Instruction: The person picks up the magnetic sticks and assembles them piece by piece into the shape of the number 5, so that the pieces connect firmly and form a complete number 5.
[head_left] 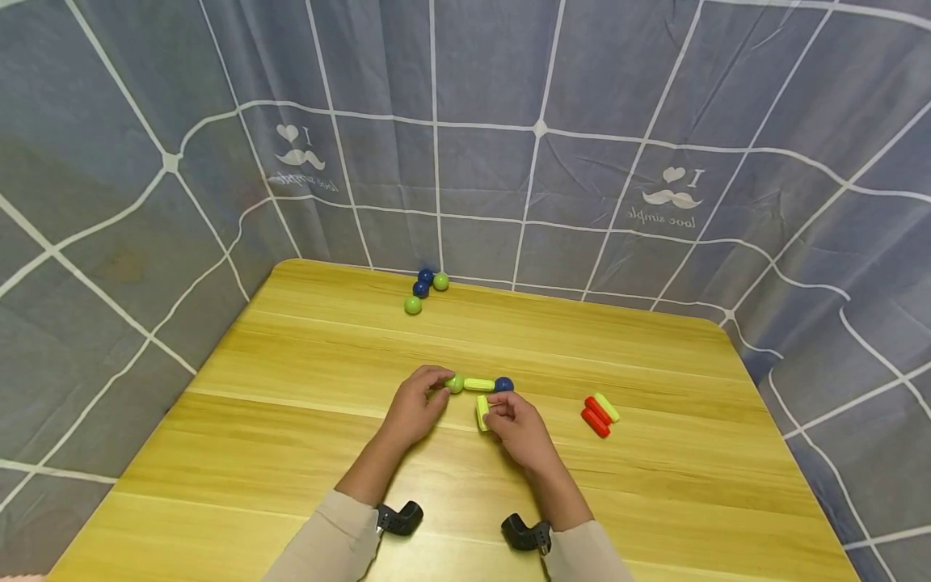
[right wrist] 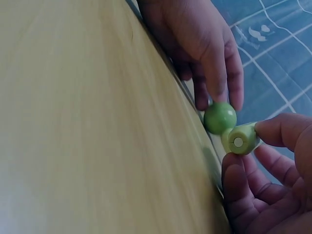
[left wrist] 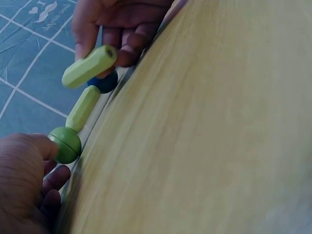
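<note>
My left hand (head_left: 418, 406) pinches a green ball (left wrist: 66, 145) between thumb and fingers. Joined to that ball is a yellow-green stick (head_left: 478, 385), with a dark blue ball (head_left: 504, 385) at its far end, all in one line on the table. My right hand (head_left: 518, 426) pinches a second yellow-green stick (head_left: 482, 413) just on the near side of this line. In the right wrist view the held stick (right wrist: 242, 140) shows a round silvery spot in its end. The right hand partly hides the blue ball in the left wrist view.
At the table's back edge sit two blue balls (head_left: 421, 288) and two green balls (head_left: 413, 305). To the right of my right hand lie two red sticks (head_left: 596, 422) and a yellow-green stick (head_left: 607, 406), side by side. A grey curtain (head_left: 480, 162) hangs behind the wooden table (head_left: 291, 453).
</note>
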`<control>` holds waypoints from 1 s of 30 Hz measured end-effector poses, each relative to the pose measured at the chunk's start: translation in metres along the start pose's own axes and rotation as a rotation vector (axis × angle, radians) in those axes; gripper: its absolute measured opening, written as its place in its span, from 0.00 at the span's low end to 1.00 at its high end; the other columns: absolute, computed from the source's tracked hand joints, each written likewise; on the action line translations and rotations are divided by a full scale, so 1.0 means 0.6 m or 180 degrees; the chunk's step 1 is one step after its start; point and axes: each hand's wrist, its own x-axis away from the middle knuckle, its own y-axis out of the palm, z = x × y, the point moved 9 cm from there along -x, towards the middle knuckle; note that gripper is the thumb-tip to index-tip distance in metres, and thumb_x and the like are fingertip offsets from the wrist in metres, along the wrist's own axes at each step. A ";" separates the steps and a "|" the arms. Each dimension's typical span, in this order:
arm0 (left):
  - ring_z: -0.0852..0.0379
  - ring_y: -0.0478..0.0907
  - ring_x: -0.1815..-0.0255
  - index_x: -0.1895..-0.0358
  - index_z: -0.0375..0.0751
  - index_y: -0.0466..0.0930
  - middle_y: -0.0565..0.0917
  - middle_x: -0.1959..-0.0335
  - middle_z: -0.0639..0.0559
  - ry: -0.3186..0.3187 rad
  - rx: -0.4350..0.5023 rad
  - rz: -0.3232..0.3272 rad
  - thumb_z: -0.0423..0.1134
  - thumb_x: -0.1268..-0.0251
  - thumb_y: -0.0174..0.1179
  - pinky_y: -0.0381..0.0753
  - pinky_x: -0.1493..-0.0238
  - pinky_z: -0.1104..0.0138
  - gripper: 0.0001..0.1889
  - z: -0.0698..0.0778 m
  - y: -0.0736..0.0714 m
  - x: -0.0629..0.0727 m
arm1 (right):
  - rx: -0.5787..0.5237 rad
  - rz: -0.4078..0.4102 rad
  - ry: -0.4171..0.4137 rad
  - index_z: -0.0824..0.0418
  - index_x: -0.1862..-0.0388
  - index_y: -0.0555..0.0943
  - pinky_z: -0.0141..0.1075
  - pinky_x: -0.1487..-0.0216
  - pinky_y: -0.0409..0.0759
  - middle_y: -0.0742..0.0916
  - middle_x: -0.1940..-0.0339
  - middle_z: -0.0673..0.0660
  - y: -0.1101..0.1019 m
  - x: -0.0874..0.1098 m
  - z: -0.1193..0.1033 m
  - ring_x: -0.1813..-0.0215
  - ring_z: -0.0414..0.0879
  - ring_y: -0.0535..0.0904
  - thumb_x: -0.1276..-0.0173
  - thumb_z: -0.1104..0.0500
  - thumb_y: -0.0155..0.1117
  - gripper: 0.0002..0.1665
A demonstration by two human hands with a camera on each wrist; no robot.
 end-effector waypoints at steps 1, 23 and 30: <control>0.54 0.80 0.49 0.46 0.40 0.83 0.81 0.48 0.52 -0.0008 -0.0012 -0.0002 0.29 0.32 0.61 0.80 0.48 0.57 0.13 0.000 0.000 0.000 | -0.0018 -0.0047 -0.0002 0.72 0.47 0.77 0.31 0.71 0.74 0.82 0.64 0.59 0.006 -0.002 -0.003 0.69 0.46 0.75 0.32 0.69 0.63 0.16; 0.53 0.80 0.49 0.45 0.39 0.83 0.81 0.49 0.50 -0.0034 -0.0072 -0.0002 0.27 0.32 0.59 0.79 0.48 0.57 0.14 -0.001 -0.001 -0.001 | -0.0134 -0.0258 0.0282 0.76 0.49 0.76 0.42 0.64 0.84 0.83 0.67 0.61 0.061 -0.023 -0.041 0.68 0.51 0.81 0.35 0.69 0.62 0.17; 0.52 0.80 0.48 0.44 0.39 0.82 0.81 0.48 0.49 -0.0060 -0.0078 -0.0029 0.27 0.31 0.59 0.79 0.47 0.56 0.15 0.000 -0.001 -0.001 | -0.0034 -0.0244 0.0347 0.71 0.49 0.76 0.37 0.66 0.83 0.83 0.70 0.58 0.066 -0.040 -0.014 0.70 0.47 0.81 0.35 0.66 0.64 0.17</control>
